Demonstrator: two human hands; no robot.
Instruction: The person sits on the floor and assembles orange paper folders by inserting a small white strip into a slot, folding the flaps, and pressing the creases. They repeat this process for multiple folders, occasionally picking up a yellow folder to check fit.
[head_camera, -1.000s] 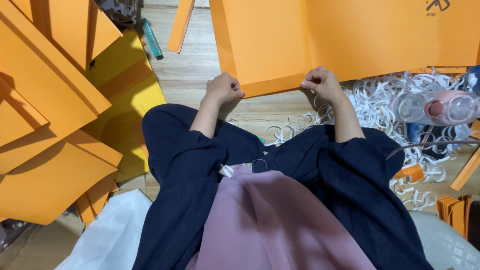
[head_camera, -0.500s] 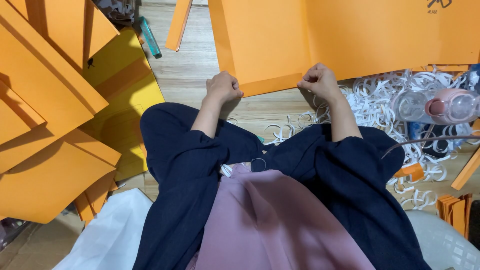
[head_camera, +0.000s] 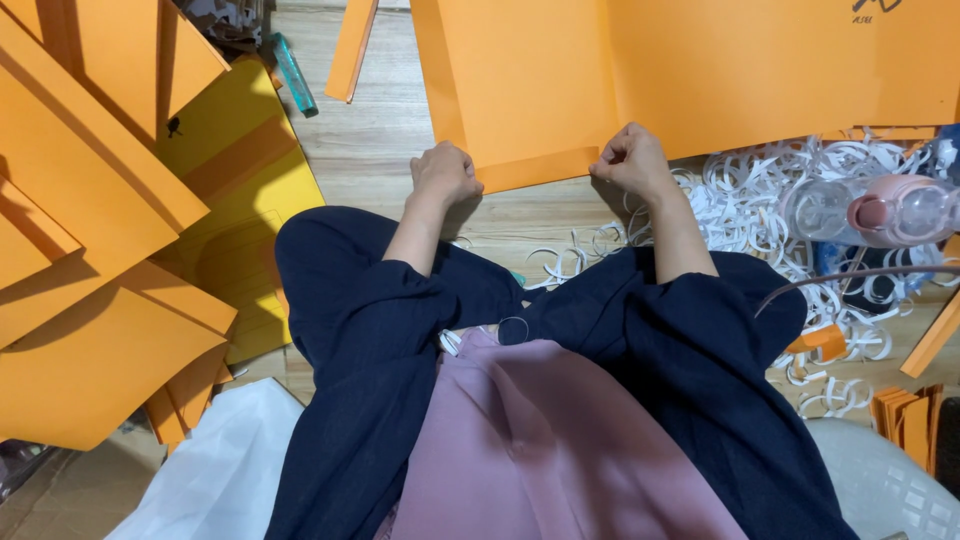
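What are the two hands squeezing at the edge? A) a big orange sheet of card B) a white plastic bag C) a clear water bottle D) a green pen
A: both the left hand and the right hand are closed on the near edge of the big orange sheet lying on the wooden floor; the clear bottle lies off to the right, untouched.

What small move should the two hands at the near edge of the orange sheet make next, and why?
Probably press along the fold: the left hand and right hand both grip the orange sheet at its near edge, where a narrow strip is turned up between them.
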